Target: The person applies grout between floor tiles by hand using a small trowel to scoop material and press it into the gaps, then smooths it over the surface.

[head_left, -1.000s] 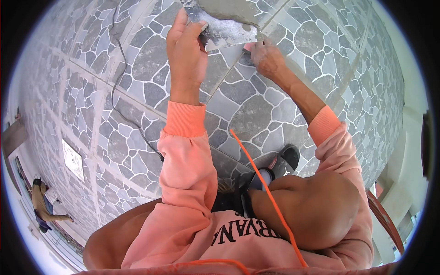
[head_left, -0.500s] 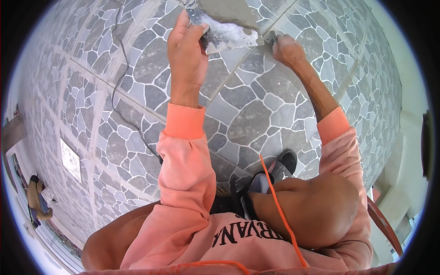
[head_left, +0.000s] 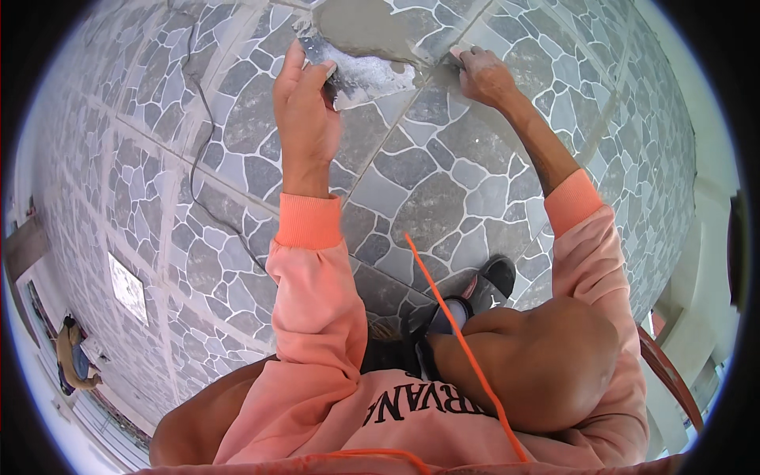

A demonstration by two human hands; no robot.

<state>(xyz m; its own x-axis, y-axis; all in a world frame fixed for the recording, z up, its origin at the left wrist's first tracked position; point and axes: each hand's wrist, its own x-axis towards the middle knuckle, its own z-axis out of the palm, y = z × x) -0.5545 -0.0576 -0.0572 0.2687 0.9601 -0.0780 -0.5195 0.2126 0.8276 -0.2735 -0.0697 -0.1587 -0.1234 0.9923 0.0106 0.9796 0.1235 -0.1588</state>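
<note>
My left hand point(head_left: 305, 111) is closed round the edge of a flat, wide metal scraper point(head_left: 368, 77), thumb on top. Its pale, smeared blade lies low over the tiles. A thick heap of wet grey grout point(head_left: 364, 28) sits along the scraper's far side. To the right, my right hand point(head_left: 484, 75) is closed on a small grey spreader point(head_left: 453, 60), mostly hidden by the fingers. The spreader is at a joint between tiles, just right of the scraper's corner, where grey grout is smeared.
Stone-patterned tiles point(head_left: 431, 210) cover the floor. A dark cable point(head_left: 207, 119) runs across them on the left. My sandalled foot point(head_left: 497, 277) is below my hands, and an orange cord point(head_left: 455, 321) hangs from my hoodie. Far left, another person point(head_left: 73, 356) is near a white square panel point(head_left: 128, 286).
Both hands have shifted a little left in the picture, with the scraper and the spreader. More of the grout heap shows now. The spreader stays close to the scraper's right corner.
</note>
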